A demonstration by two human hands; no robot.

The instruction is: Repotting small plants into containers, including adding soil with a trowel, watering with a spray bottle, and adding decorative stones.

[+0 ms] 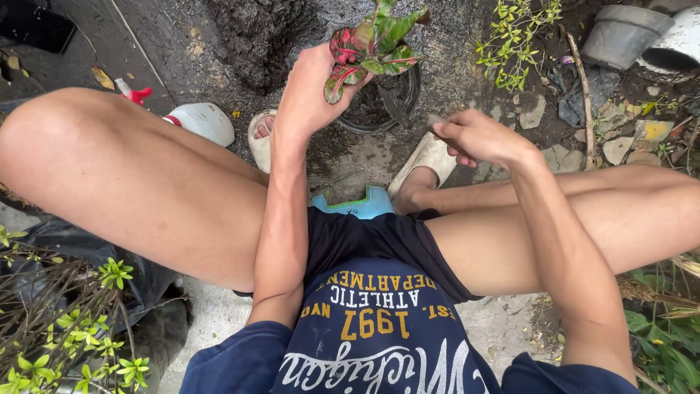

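Plant held over the pot, not yet settled in.
I see my left hand (310,91), fingers closed on the red-and-green leafy plant (372,44), above the soil-filled round black pot (379,106); my right hand (481,138) pinches something small I cannot identify.

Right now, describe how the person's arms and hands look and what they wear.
Both arms are bare to the shoulder hems of short navy sleeves. The left hand and right hand wear no gloves, rings or watch that I can see.

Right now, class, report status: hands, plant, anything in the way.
Left hand shut on red-green plant, held over black pot. Right hand closed on a thin dark tool. Soil heap behind pot.
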